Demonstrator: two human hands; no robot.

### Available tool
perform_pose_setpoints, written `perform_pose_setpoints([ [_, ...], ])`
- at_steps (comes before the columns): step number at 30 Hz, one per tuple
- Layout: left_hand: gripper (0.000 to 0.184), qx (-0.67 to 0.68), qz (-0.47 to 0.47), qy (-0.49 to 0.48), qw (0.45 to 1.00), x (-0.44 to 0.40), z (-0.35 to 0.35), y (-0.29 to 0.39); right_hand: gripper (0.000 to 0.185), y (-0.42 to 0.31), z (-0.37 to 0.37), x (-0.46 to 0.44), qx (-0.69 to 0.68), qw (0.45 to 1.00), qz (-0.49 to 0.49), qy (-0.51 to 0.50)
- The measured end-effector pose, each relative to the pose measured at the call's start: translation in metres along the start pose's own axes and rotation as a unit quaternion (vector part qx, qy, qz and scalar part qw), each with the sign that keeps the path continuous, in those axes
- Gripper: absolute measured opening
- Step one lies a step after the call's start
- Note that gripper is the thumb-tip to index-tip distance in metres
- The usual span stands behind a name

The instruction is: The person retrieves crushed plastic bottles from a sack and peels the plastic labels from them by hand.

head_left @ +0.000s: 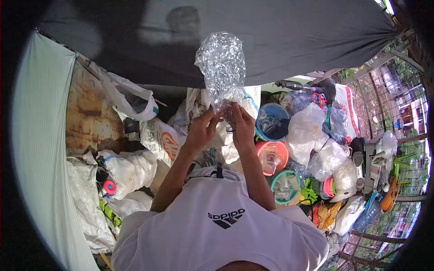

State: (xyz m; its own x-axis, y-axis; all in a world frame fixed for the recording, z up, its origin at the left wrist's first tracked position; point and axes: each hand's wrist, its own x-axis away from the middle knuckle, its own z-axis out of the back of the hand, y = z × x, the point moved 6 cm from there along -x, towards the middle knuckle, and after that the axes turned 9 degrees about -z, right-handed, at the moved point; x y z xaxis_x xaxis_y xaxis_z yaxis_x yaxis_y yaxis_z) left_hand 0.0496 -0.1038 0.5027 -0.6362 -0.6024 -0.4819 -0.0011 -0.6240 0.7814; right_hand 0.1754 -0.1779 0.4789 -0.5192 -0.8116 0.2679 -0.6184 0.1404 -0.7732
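Note:
A crumpled clear plastic bag (222,63) stands up in front of me, its lower end gathered between my hands. My left hand (202,129) pinches that end from the left side. On the right side, the fingers of my right hand (242,123) are bent round the same end. The two hands are close together at chest height. Behind them are white sacks, partly hidden by my hands and the bag.
At the right stand a blue bucket (272,122), a red tub (272,158) and a green tub (285,186), beside stuffed plastic bags (307,131). White sacks (129,174) lie at the left. A dark cloth (289,40) hangs ahead; a wire fence (384,104) borders the right.

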Motion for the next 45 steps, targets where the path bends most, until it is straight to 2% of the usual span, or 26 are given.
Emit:
perform_pose_setpoints([
  [4, 0.022, 0.074, 0.047, 0.03, 0.996, 0.003, -0.006, -0.017, 0.034, 0.0, -0.001, 0.001, 0.076, 0.997, 0.009, 0.016],
  [7, 0.03, 0.148, 0.161, 0.05, 0.975, 0.008, -0.008, -0.027, 0.035, -0.01, -0.009, 0.01, 0.147, 0.989, 0.012, 0.011],
  [10, 0.033, 0.19, 0.149, -0.002, 0.97, 0.002, -0.007, -0.033, 0.037, -0.004, -0.01, 0.012, 0.102, 0.993, 0.017, -0.064],
  [13, 0.033, 0.321, 0.157, 0.11, 0.927, -0.01, 0.002, -0.015, 0.046, 0.012, 0.004, 0.012, 0.143, 0.986, -0.041, -0.074],
  [15, 0.037, 0.329, 0.209, 0.121, 0.913, -0.011, 0.004, -0.016, 0.045, 0.016, 0.008, 0.014, 0.163, 0.982, -0.035, -0.088],
  [17, 0.04, 0.363, 0.212, 0.136, 0.897, -0.012, 0.005, -0.015, 0.043, 0.019, 0.011, 0.015, 0.195, 0.977, -0.014, -0.084],
  [19, 0.039, 0.423, 0.168, 0.156, 0.877, -0.015, 0.004, -0.008, 0.041, 0.02, 0.009, 0.015, 0.167, 0.982, -0.03, -0.086],
  [21, 0.037, 0.291, 0.084, 0.164, 0.939, -0.013, 0.01, 0.003, 0.041, 0.02, 0.006, 0.015, 0.136, 0.984, -0.042, -0.103],
  [23, 0.034, 0.173, 0.053, 0.147, 0.972, -0.01, 0.012, 0.006, 0.04, 0.025, 0.01, 0.013, 0.122, 0.986, -0.045, -0.107],
  [25, 0.031, 0.071, 0.077, 0.111, 0.988, -0.003, 0.016, -0.001, 0.04, 0.029, 0.012, 0.015, 0.116, 0.986, -0.063, -0.105],
  [27, 0.031, 0.062, 0.028, 0.127, 0.989, -0.005, 0.019, 0.004, 0.04, 0.029, 0.012, 0.017, 0.119, 0.984, -0.091, -0.099],
  [30, 0.03, 0.047, -0.009, 0.152, 0.987, -0.004, 0.018, -0.005, 0.04, 0.035, 0.012, 0.016, 0.165, 0.978, -0.073, -0.106],
  [34, 0.028, 0.027, 0.028, 0.078, 0.996, -0.002, 0.021, -0.009, 0.034, 0.008, -0.011, 0.023, 0.171, 0.98, 0.045, -0.089],
  [36, 0.03, 0.082, 0.014, 0.083, 0.993, -0.01, 0.019, 0.015, 0.033, -0.01, -0.019, 0.02, 0.154, 0.978, 0.127, -0.06],
  [37, 0.031, 0.11, 0.005, 0.085, 0.99, -0.013, 0.017, 0.022, 0.033, -0.017, -0.018, 0.018, 0.171, 0.973, 0.151, -0.032],
  [39, 0.034, 0.096, 0.032, 0.031, 0.994, -0.009, 0.008, 0.014, 0.033, -0.034, -0.016, 0.012, 0.268, 0.949, 0.169, 0.007],
  [40, 0.035, 0.088, 0.045, 0.003, 0.995, -0.007, 0.004, 0.011, 0.033, -0.037, -0.016, 0.01, 0.255, 0.95, 0.182, 0.006],
  [43, 0.043, 0.077, -0.031, 0.061, 0.995, -0.013, 0.007, 0.033, 0.031, -0.038, -0.016, 0.005, 0.214, 0.957, 0.198, 0.0],
  [45, 0.046, 0.101, -0.003, 0.057, 0.993, -0.007, 0.008, 0.02, 0.03, -0.031, -0.017, 0.002, 0.183, 0.967, 0.178, -0.004],
])
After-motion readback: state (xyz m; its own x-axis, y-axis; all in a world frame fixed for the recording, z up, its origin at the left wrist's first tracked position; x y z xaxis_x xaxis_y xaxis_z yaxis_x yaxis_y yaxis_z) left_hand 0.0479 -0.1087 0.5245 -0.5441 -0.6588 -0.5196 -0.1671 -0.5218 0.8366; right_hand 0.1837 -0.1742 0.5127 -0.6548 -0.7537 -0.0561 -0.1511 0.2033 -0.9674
